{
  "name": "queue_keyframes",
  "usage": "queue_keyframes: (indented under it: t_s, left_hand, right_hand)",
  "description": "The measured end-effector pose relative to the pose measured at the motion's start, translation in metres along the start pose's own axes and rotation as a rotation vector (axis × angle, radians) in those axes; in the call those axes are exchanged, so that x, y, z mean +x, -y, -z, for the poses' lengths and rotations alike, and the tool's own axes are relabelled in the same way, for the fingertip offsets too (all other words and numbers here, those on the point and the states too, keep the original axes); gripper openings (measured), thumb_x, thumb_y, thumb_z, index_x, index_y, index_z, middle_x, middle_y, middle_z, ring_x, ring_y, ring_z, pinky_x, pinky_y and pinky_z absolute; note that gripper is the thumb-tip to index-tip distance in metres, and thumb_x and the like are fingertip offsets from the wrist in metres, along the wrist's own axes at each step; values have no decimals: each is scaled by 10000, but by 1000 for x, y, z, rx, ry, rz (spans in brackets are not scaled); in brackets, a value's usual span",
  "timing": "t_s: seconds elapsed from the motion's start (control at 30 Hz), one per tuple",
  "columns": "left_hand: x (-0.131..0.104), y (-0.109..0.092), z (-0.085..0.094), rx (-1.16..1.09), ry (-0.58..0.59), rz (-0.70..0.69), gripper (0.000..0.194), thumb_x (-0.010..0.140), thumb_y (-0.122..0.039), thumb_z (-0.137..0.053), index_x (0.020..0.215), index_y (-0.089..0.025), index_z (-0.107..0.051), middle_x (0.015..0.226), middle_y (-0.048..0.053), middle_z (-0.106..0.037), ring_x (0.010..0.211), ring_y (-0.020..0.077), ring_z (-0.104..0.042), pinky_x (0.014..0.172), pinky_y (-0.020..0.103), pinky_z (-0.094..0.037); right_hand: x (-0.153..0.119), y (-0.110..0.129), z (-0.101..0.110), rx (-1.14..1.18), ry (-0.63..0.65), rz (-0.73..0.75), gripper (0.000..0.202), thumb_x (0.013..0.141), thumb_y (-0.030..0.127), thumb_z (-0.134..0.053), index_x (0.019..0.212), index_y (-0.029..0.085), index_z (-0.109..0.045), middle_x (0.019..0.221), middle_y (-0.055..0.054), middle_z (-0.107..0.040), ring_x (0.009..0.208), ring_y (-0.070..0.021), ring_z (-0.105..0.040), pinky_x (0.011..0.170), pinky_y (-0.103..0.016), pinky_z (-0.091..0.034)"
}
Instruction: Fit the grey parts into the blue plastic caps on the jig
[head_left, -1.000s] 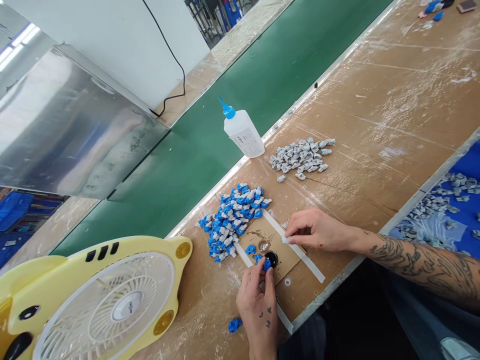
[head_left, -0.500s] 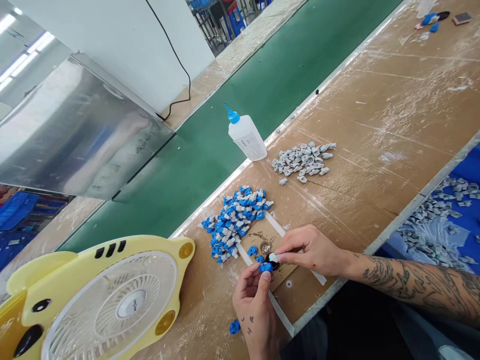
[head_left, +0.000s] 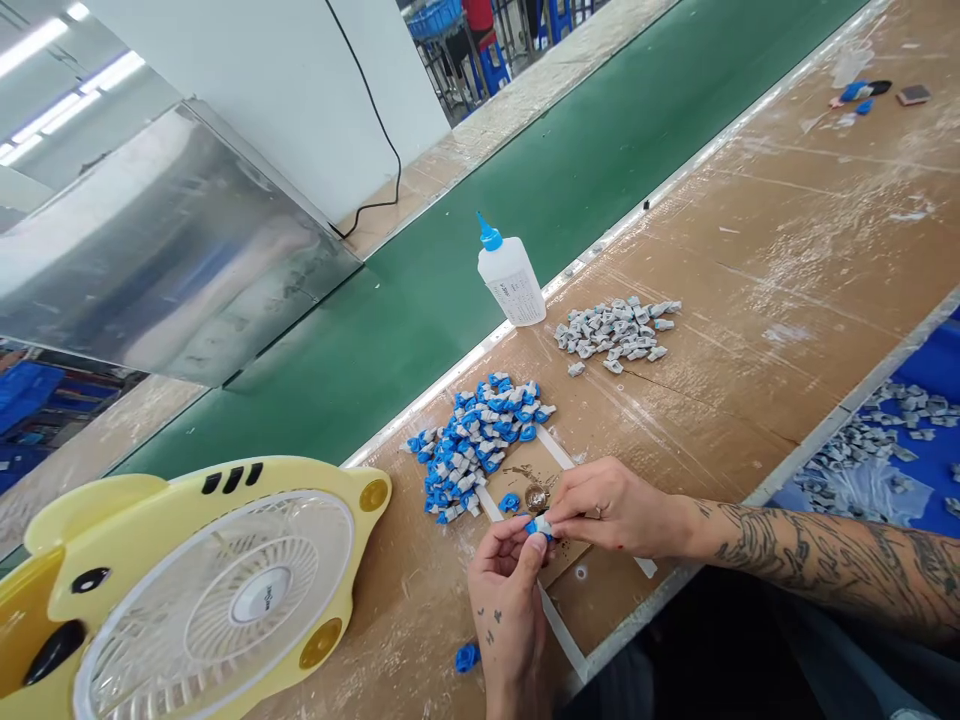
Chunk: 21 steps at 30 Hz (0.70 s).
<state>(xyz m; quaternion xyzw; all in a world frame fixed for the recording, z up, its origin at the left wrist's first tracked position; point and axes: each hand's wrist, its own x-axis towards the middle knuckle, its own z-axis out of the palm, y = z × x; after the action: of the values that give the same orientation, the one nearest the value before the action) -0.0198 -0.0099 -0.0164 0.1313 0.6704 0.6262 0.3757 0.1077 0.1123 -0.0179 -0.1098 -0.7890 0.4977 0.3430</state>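
My left hand [head_left: 510, 570] pinches a small blue piece [head_left: 533, 524] between thumb and fingers. Against it, my right hand [head_left: 604, 508] grips a small grey-white piece [head_left: 546, 527] with its fingertips, and the two pieces touch. Just beyond my fingers, a small round dish [head_left: 536, 497] rests on a taped-down board [head_left: 525, 467]. A loose blue piece [head_left: 509, 502] sits beside the dish. Another blue piece [head_left: 466, 657] lies left of my left wrist. Behind the board is a pile of joined blue-and-grey pieces [head_left: 480, 440].
A heap of grey pieces [head_left: 619, 332] lies farther back, near a white bottle [head_left: 511, 280] with a blue nozzle. At left stands a yellow fan [head_left: 225, 590]. A green belt [head_left: 420, 270] runs behind the table. A blue bin [head_left: 919, 470] holds more grey pieces at right.
Both hands have come together, bringing the grey-white piece from just apart to contact with the blue piece. The view has shifted slightly.
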Motion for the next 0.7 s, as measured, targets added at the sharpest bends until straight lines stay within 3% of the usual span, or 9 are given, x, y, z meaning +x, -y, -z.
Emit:
queue_keyframes:
  t_s: [0.1,0.2,0.33,0.4,0.57,0.63,0.7]
  left_hand:
    - [2,-11,3,85,29,-31,391,547,-449,-907,750,-158,-743,630,42,-702,534,142,-630,512,239,-525]
    - [16,-33,16,263,36,-164,325,615,-414,-852,809,-171,-759,728,66,-751,637,189,-696,593,281,-575]
    - [62,-71,44,579,-180,-448,337,699,-425,-723,949,-203,-763,857,62,-781,765,223,-732,717,327,-588]
    - [90,-83,54,824,-294,-526,298,747,-396,-631,953,-224,-759,811,41,-772,711,221,-719,749,361,-579]
    - [138,-81,51,896,-198,-542,176,674,-303,-634,796,-246,-748,752,31,-772,736,249,-729,789,379,-578]
    - [138,-77,53,894,-177,-549,215,703,-328,-615,844,-248,-756,823,42,-792,759,245,-737,775,364,-584]
    - [123,-76,63,886,-191,-564,283,758,-376,-575,922,-241,-763,906,62,-799,795,243,-740,763,351,-586]
  right_hand:
    - [6,0,0,19,20,-3,169,949,238,-645,924,141,-781,845,-78,-771,750,-146,-720,713,-216,-562]
    - [11,-1,9,-30,52,8,182,940,243,-648,1053,149,-755,989,-98,-769,891,-166,-724,824,-249,-570]
    - [16,-6,36,-154,-11,-24,190,955,253,-606,1030,154,-749,991,-104,-753,880,-170,-712,784,-256,-575]
    - [16,-8,49,-200,-32,-51,193,957,265,-592,952,160,-755,941,-90,-751,827,-163,-707,742,-250,-573]
    - [8,-12,69,-318,-57,-99,234,959,273,-553,870,182,-749,883,-73,-742,787,-169,-700,728,-272,-577]
    - [6,-18,75,-371,-45,-84,233,956,268,-545,887,185,-752,892,-79,-738,795,-177,-700,730,-283,-576]
    - [7,-27,84,-447,-27,-65,240,959,258,-529,906,183,-751,910,-87,-730,806,-184,-696,745,-296,-571]
